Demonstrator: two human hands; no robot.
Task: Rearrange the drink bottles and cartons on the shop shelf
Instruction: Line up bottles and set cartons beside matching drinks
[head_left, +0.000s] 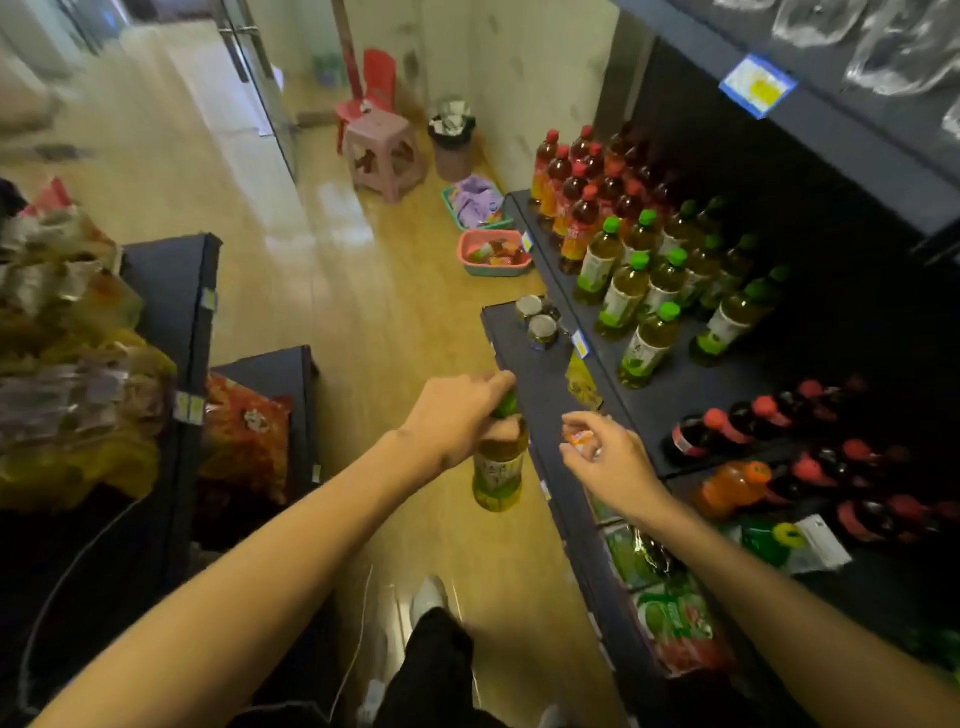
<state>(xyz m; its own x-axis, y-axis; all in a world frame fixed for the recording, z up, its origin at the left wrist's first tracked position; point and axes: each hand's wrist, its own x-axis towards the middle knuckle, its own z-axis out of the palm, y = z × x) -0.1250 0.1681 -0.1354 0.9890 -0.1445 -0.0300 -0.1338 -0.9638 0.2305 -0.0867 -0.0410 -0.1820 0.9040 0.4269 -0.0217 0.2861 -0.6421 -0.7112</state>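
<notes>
My left hand (457, 415) grips a green-capped bottle of yellow-green tea (497, 470) by its neck, holding it over the aisle floor just left of the dark shelf (670, 395). My right hand (608, 457) hovers over the shelf's front edge with its fingers pinched on a small orange object (579, 437). More green-capped tea bottles (649, 301) stand in rows on the shelf. Red-capped dark bottles (587, 182) stand behind them. Nearer to me, red-capped bottles (727, 431) and an orange bottle (732, 486) lie on their sides.
Two small jars (540, 322) sit on the lower shelf ledge. Pink and green baskets (493, 254), a pink stool (384, 150) and a bin (452, 140) stand on the floor farther off. A snack rack (171, 332) borders the aisle on the left.
</notes>
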